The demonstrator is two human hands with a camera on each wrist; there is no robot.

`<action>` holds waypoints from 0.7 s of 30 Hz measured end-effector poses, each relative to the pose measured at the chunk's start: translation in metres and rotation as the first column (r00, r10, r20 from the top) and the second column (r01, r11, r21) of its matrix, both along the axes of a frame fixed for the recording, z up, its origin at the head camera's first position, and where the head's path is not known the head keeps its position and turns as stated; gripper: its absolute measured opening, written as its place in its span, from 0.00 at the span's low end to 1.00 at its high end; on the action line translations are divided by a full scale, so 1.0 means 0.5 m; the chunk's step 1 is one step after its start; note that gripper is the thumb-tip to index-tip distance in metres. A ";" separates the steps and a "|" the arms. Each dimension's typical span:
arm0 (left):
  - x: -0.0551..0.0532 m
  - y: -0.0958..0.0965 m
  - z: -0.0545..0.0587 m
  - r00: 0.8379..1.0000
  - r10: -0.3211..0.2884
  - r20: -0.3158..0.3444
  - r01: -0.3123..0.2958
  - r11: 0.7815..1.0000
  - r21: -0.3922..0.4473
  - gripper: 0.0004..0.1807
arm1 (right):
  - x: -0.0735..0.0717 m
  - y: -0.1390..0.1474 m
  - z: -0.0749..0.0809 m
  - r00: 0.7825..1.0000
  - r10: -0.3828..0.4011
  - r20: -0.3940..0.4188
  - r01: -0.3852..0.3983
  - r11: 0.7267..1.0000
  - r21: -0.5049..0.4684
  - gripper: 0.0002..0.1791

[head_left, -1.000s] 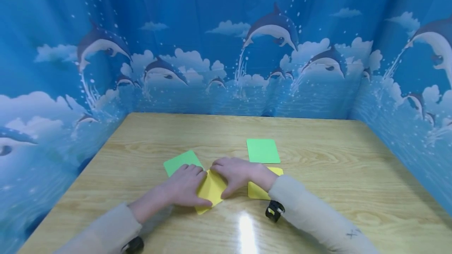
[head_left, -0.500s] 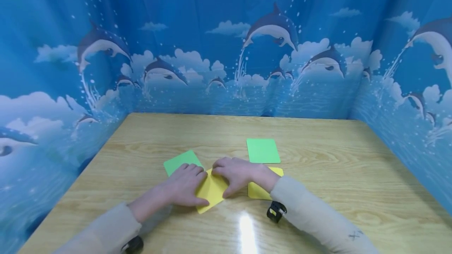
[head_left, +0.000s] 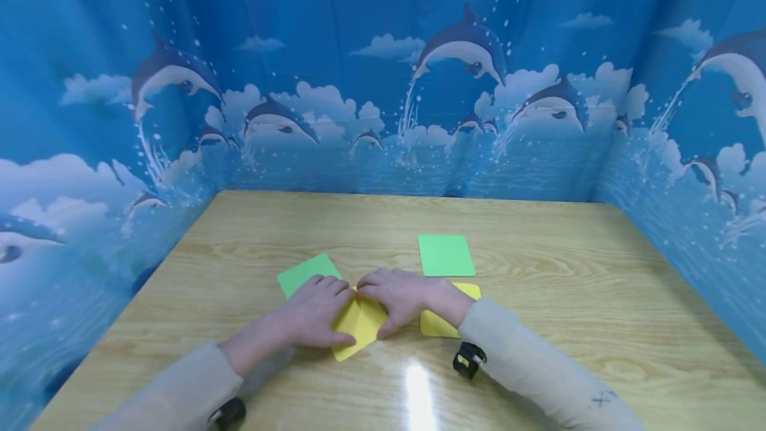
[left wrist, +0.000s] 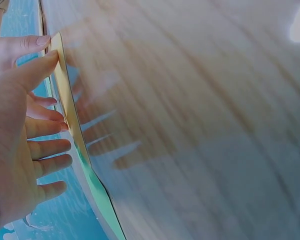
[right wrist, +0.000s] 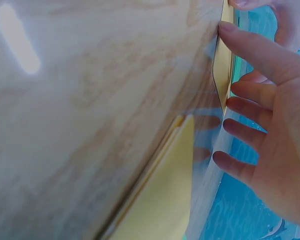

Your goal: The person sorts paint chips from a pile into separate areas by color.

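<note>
A yellow square sheet (head_left: 358,328), apparently paper, lies on the table between both hands, with a faint crease-like shade near its far edge. My left hand (head_left: 316,311) rests over its left side, thumb at the near edge; in the left wrist view the fingers (left wrist: 52,163) are spread and fairly straight. My right hand (head_left: 399,298) touches its right side, thumb at the near edge; the right wrist view shows straight, spread fingers (right wrist: 235,166). A green square (head_left: 308,273) lies just beyond the left hand. Under the right wrist, a layered yellow square (head_left: 437,324) is partly hidden.
Another green square (head_left: 445,255) lies flat beyond the right hand. The wood-grain table (head_left: 538,251) carries a bright light reflection near its front. A blue dolphin-print curtain (head_left: 383,85) encloses the back and sides. Dark wrist devices (head_left: 469,359) hang below the sleeves.
Both hands stay at the yellow sheet. The fingertips of the two hands have come slightly closer together at its far edge; the other squares have not moved.
</note>
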State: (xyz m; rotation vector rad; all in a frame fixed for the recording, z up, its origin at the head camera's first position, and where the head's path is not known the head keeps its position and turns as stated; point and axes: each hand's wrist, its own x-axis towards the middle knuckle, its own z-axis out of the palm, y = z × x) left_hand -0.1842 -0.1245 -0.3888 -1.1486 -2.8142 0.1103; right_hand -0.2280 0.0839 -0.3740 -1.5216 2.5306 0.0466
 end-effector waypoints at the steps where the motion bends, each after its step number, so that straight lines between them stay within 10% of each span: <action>1: 0.000 0.000 0.000 1.000 0.004 0.006 -0.004 1.000 -0.001 0.39 | 0.000 -0.001 0.001 1.000 -0.002 0.004 0.002 1.000 0.002 0.41; 21: 0.003 -0.004 0.005 1.000 0.005 0.027 -0.005 1.000 0.002 0.38 | 0.003 0.006 0.004 1.000 -0.016 0.006 0.015 1.000 0.020 0.42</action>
